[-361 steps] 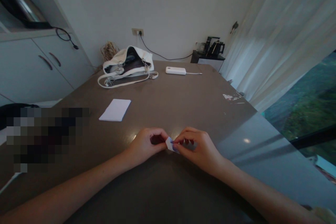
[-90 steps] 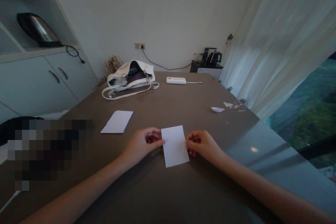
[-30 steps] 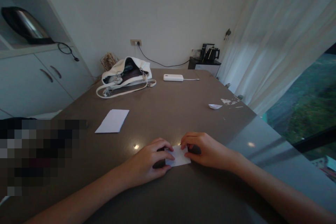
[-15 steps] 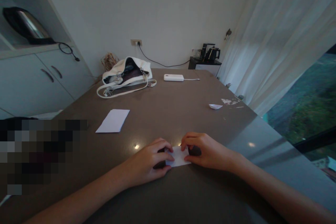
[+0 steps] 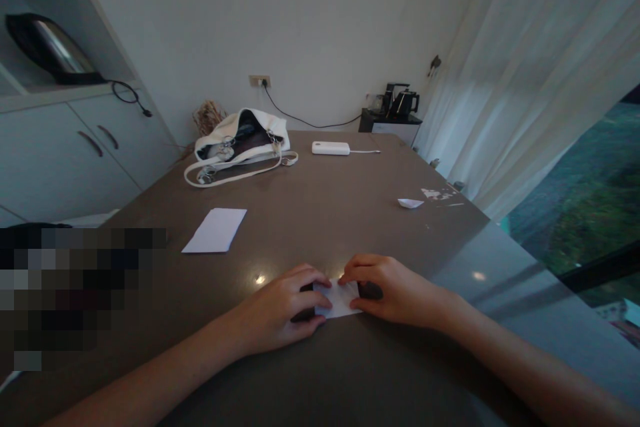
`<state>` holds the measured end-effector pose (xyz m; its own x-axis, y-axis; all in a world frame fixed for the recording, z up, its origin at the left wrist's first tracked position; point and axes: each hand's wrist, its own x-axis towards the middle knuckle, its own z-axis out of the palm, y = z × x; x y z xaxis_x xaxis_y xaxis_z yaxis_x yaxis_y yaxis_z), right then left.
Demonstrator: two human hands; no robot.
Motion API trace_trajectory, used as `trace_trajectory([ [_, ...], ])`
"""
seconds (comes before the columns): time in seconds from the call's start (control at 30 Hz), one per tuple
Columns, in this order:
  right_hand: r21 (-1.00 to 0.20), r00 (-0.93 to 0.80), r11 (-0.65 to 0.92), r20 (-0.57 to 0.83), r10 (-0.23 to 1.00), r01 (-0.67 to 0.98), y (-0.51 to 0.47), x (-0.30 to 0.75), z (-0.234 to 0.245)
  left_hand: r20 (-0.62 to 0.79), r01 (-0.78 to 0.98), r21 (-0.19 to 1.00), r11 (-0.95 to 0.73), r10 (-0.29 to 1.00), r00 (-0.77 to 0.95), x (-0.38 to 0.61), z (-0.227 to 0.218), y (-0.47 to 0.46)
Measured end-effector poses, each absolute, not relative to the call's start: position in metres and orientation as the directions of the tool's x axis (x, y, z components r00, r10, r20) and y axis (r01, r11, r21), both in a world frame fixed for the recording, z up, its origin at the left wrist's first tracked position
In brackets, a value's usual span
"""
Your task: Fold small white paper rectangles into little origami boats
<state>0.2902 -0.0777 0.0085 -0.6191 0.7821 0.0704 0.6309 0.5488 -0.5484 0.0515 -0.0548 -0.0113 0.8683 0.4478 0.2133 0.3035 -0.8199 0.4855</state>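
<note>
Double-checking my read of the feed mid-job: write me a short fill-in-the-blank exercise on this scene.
1. The left hand and the right hand both touch a small sheet coloured ____.
2. The paper stack lies nearer the ____ hand.
3. In the image, the folded paper piece lies to the ____ of that stack.
4. The top of the white bag is not closed but ____.

Missing words: white; left; right; open.

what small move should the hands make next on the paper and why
Perhaps use the right hand to stroke along the far edge of the white paper: its index fingertip seems to be at that edge, while the left hand has fingers over the paper's left part and could steady it.
</note>
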Motion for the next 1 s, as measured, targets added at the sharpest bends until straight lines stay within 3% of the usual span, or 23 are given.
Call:
trace_trajectory([
  [0.5, -0.479, -0.66, 0.6, 0.054, 0.749, 0.641, -0.08, 0.289, 0.012, 0.167, 0.319, 0.499, -0.806, 0.451, 0.877, 0.053, -0.007, -0.054],
  [0.8, -0.291, -0.676, 0.653, 0.028, 0.736, 0.699, -0.087, 0.281, 0.02, 0.144, 0.366, 0.48, -0.797, 0.483, 0.864, 0.056, -0.005, -0.056],
  [1.0, -0.19, -0.596, 0.586, 0.005, 0.803, 0.788, -0.09, 0.284, 0.03, 0.132, 0.413, 0.428, -0.804, 0.508, 0.851, 0.057, -0.001, -0.055],
])
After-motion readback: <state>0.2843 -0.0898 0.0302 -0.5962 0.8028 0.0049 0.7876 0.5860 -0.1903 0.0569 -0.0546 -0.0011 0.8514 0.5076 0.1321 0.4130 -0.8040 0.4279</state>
